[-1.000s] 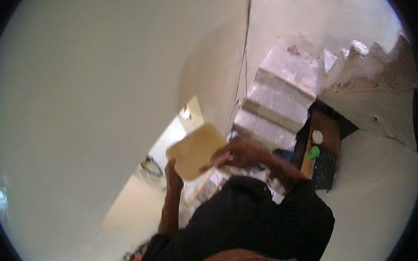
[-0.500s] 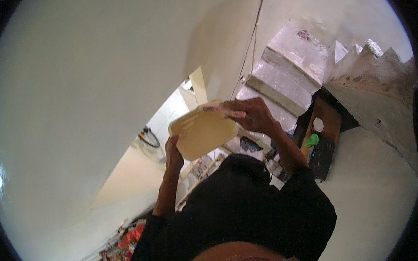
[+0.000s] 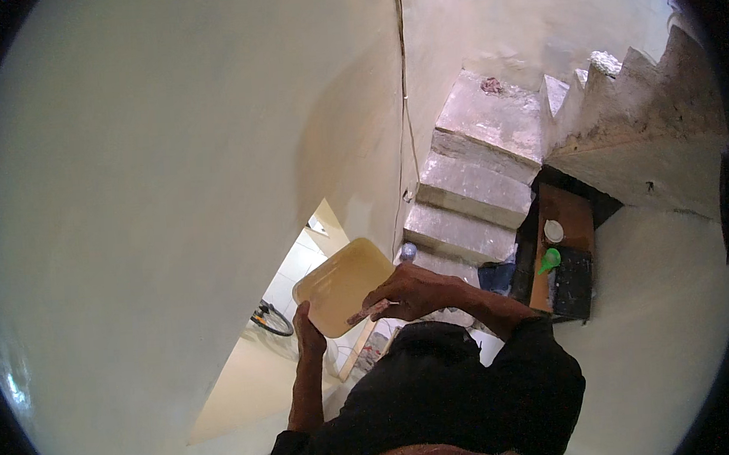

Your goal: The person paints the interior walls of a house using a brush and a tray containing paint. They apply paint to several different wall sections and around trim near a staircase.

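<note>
My left hand (image 3: 306,329) grips the lower left edge of a cream plastic container (image 3: 342,280) with rounded corners, held tilted in front of me. In my right hand (image 3: 417,292) is a short, narrow, pinkish-brown tool (image 3: 370,311), its kind hard to make out. The fingers are closed around it. Its end lies over the container's lower right part, and I cannot tell whether it touches. The hand covers the container's right edge.
A pale wall (image 3: 171,155) fills the left side, with a cable (image 3: 405,102) running down it. Concrete stairs (image 3: 477,180) rise beyond. At right, a brown board (image 3: 565,209) holds a white round lid (image 3: 553,231) and a green scoop-like thing (image 3: 549,261). A black tire (image 3: 272,319) shows through the opening.
Both hands and the container have moved lower in the view. The tool has gone from the container's upper right edge to its lower right part. The view has shifted too.
</note>
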A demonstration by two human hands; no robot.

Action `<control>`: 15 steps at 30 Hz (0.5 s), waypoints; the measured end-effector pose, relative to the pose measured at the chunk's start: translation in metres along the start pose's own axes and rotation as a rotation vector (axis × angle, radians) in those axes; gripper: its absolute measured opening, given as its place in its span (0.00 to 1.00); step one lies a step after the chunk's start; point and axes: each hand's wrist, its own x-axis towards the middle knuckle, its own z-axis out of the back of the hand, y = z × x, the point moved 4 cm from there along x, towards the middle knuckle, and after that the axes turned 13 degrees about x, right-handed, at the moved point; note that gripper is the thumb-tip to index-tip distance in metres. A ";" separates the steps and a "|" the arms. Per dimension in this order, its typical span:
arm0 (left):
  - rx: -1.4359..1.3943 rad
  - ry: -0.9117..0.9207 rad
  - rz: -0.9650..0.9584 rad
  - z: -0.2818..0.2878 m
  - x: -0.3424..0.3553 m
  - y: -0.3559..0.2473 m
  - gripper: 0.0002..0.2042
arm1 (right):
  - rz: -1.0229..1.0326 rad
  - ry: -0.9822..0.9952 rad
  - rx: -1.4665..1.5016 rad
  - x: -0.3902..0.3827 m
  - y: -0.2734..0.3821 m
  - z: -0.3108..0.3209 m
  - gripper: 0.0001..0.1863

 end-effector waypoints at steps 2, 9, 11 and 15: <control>-0.032 -0.012 0.012 -0.007 0.000 -0.006 0.25 | 0.035 -0.017 0.047 0.000 0.002 0.007 0.09; -0.069 0.044 0.034 -0.021 0.014 -0.001 0.26 | 0.008 -0.228 -0.009 -0.001 -0.020 0.050 0.12; -0.069 0.063 0.054 -0.015 0.018 0.010 0.27 | -0.011 -0.253 -0.059 0.005 -0.026 0.059 0.12; -0.022 0.134 0.058 -0.017 0.024 0.013 0.29 | -0.037 -0.303 -0.105 0.005 -0.039 0.075 0.13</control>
